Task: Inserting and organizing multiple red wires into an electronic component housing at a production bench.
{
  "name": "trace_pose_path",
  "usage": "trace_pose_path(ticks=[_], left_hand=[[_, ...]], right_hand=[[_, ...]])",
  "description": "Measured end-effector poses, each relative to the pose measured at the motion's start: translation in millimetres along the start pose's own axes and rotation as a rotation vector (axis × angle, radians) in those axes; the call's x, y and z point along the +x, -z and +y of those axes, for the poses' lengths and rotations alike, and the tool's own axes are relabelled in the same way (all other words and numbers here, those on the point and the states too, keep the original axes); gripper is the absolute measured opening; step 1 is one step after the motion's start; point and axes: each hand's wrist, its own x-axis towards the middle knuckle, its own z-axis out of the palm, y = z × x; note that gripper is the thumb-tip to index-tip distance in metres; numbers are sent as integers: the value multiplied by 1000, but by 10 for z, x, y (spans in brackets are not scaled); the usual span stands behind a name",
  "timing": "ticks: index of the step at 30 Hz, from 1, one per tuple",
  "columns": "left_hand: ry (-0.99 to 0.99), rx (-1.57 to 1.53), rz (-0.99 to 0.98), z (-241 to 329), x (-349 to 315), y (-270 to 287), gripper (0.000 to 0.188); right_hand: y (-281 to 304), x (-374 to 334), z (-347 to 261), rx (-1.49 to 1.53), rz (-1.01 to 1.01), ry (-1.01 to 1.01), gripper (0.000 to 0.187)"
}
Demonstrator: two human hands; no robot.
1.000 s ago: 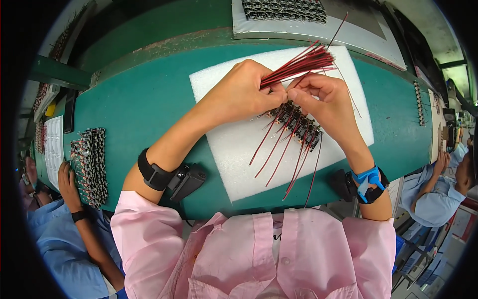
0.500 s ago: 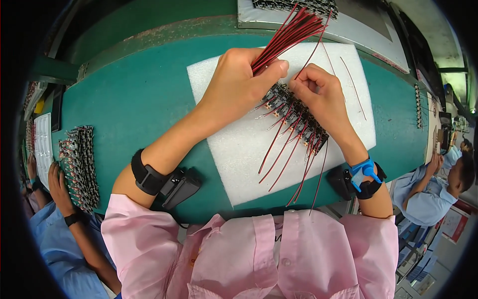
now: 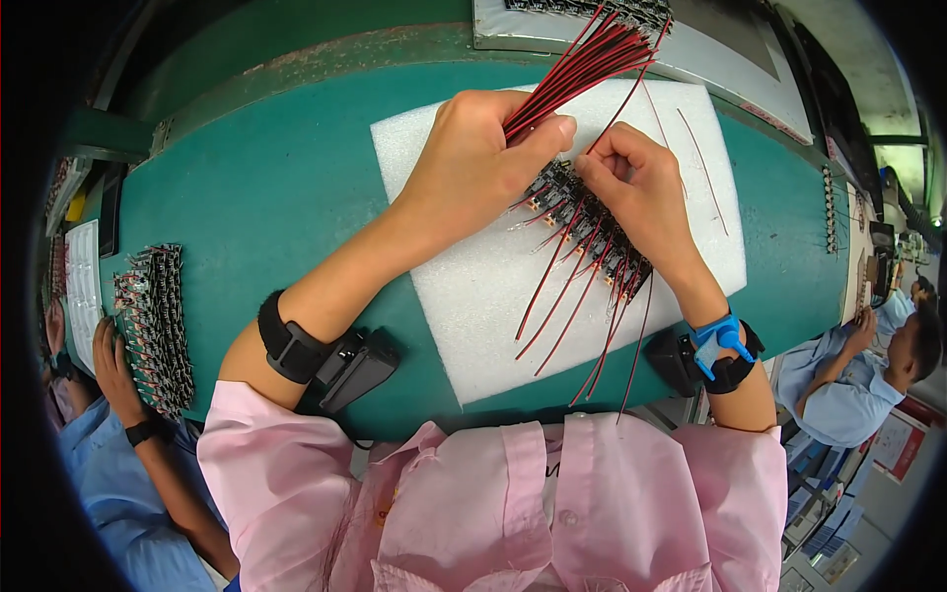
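My left hand (image 3: 488,153) is closed round a bundle of red and black wires (image 3: 582,74), whose far ends fan out up and to the right. My right hand (image 3: 636,183) pinches a single red and black wire (image 3: 626,107) between thumb and fingertips, just above the boards. Beneath both hands lies a slanting row of small black circuit boards (image 3: 590,219). Several red and black wires trail from the row toward me. The boards rest on a white foam sheet (image 3: 464,335). My fingers hide part of the row's far side.
The foam lies on a green tabletop (image 3: 266,197). Loose wires (image 3: 705,173) lie on its right part. More circuit boards (image 3: 158,331) stand at the left, beside a co-worker's hand (image 3: 116,370). A white tray (image 3: 498,35) with boards is at the back. Another person (image 3: 848,375) sits at right.
Almost nothing differs. Both hands keep their grips, and the wire bundle has shifted very slightly to the right.
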Motion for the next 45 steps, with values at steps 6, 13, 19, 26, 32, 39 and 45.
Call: trace_pose_path(ticks=[6,13,19,26,32,39,45], left_hand=[[21,-7,-5,-16,-10,1,23],[-81,-4,57,-73,-1,-7,29],[-54,-93,92,17,-18,34,29],[279,-797,184,165,51,119,27],[234,-928,22,316,89,157,27],[106,-1156,-67,602,187,-58,31],[166,-1117,-32,684,108,-154,31]], right_hand=[[-12,-3,-19,-21,23,56,11],[-35,0,-34,-52,13,69,10],[-41,-18,-45,-156,-2,241,8],[83,-140,-207,-292,-31,404,6],[306,-169,-412,-505,-126,508,10],[367,-150,-736,-359,-12,484,8],[590,-147,-768,-292,-164,428,10]])
